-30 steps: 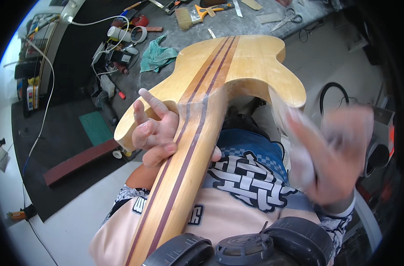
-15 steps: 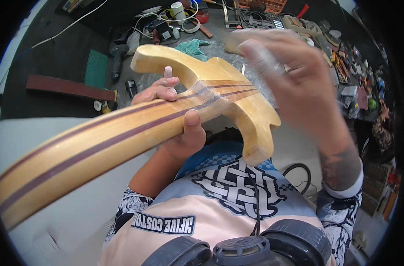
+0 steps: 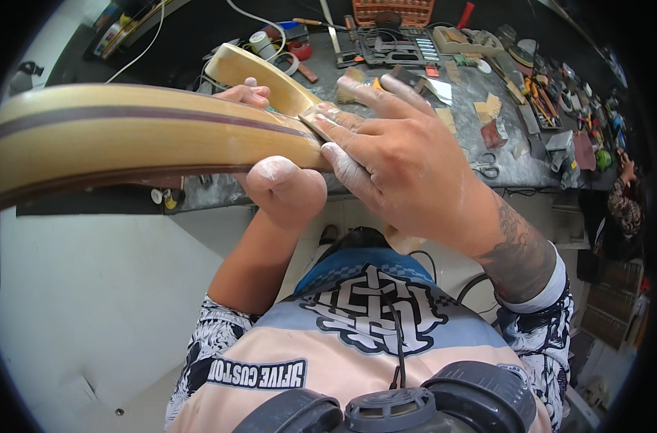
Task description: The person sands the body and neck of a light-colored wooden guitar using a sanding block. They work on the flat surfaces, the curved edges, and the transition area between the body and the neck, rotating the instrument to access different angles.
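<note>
An unfinished wooden guitar [image 3: 155, 137], pale with dark lengthwise stripes, is held up above the bench; its neck runs to the left edge. My left hand [image 3: 294, 189] grips the neck from beneath, thumb on the near side and fingertips showing over the far side. Pressed onto the wood where neck meets body is a small folded piece of sandpaper [image 3: 312, 127], under the fingertips of my right hand [image 3: 411, 155]. White dust coats the fingers of both hands. Much of the guitar's body is hidden behind my right hand, though one curved horn shows beyond it.
Across the grey workbench [image 3: 519, 169] lie sandpaper scraps [image 3: 488, 108], scissors [image 3: 487, 166], an orange socket case [image 3: 393, 13], a tray of hand tools [image 3: 546, 97] and rolls of tape. Another person's patterned sleeve [image 3: 623, 206] shows at the far right. A respirator [image 3: 393, 410] fills the lower edge.
My right hand has come down and left from the air onto the neck joint, pressing sandpaper there. The guitar has tilted, its neck swinging up at the left.
</note>
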`<state>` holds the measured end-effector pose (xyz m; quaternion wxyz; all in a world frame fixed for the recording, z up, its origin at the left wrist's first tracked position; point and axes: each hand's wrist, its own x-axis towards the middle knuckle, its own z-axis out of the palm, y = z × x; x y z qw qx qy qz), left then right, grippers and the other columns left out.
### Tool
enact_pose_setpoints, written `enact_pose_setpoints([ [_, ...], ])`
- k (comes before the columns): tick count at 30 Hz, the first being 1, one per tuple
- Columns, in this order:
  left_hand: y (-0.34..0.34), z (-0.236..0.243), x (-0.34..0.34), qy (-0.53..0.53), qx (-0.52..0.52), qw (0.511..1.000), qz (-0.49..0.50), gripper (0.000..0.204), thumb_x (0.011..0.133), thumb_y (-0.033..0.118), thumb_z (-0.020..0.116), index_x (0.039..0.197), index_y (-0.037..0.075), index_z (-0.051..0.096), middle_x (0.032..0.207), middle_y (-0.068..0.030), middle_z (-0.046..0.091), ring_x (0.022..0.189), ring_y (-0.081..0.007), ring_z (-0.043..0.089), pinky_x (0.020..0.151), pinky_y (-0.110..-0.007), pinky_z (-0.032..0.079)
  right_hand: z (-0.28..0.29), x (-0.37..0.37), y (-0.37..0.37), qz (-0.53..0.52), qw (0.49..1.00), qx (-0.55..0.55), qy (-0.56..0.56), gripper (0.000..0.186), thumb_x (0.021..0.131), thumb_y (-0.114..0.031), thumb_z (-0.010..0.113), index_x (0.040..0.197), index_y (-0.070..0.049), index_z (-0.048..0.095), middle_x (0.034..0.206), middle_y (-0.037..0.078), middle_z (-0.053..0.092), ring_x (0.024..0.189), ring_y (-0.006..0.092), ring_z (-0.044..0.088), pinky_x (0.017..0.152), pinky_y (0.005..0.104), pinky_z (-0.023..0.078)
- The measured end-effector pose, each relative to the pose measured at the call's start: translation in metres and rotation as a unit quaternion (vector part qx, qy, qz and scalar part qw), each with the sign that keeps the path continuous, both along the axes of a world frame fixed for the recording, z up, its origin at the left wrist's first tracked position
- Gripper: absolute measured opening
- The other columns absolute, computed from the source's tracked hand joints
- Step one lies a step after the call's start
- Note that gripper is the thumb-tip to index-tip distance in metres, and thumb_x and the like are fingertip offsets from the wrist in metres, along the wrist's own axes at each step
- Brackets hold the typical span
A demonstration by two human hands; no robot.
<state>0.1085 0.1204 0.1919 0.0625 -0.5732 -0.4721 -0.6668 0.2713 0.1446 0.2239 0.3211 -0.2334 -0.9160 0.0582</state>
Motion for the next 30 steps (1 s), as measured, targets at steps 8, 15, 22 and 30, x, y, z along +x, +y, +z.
enact_pose_setpoints([
  [8,0.034,-0.012,0.020,0.012,0.047,0.994,-0.097,0.060,0.106,0.052,0.040,0.130,-0.003,0.039,0.124,-0.0149,0.049,0.116,-0.0250,0.049,0.101,-0.043,0.044,0.022,0.027,0.012,0.068,0.880,-0.443,0.159,0.033,0.106,-0.022,0.052,0.116,0.002,0.072,0.085,0.019,0.073,0.079,0.0319,0.069,0.101,0.0467,0.049],
  [15,0.054,0.004,0.041,-0.022,-0.001,0.997,-0.076,0.063,0.106,0.057,0.044,0.135,0.002,0.037,0.121,-0.0110,0.049,0.109,-0.0179,0.050,0.096,-0.033,0.044,0.000,0.043,0.036,0.026,0.965,-0.205,0.160,0.035,0.105,-0.021,0.052,0.092,0.004,0.073,0.054,0.013,0.054,0.051,0.0173,0.049,0.056,0.0399,0.047],
  [22,0.064,0.012,0.062,-0.022,-0.052,0.998,-0.027,0.075,0.105,0.067,0.032,0.131,-0.003,0.043,0.124,-0.0149,0.051,0.111,-0.0224,0.057,0.096,-0.037,0.048,0.016,0.050,0.053,0.010,0.884,-0.434,0.173,0.040,0.103,-0.024,0.052,0.084,0.005,0.071,0.056,0.011,0.058,0.051,0.0166,0.050,0.054,0.0348,0.044],
  [30,0.073,0.006,0.075,0.029,-0.039,0.999,-0.004,0.081,0.106,0.067,0.025,0.138,-0.006,0.041,0.138,-0.0212,0.047,0.135,-0.0292,0.051,0.109,-0.043,0.048,0.025,0.065,0.062,0.048,0.906,-0.380,0.180,0.032,0.101,-0.019,0.050,0.091,0.003,0.071,0.074,0.018,0.068,0.067,0.0298,0.069,0.066,0.0389,0.055],
])
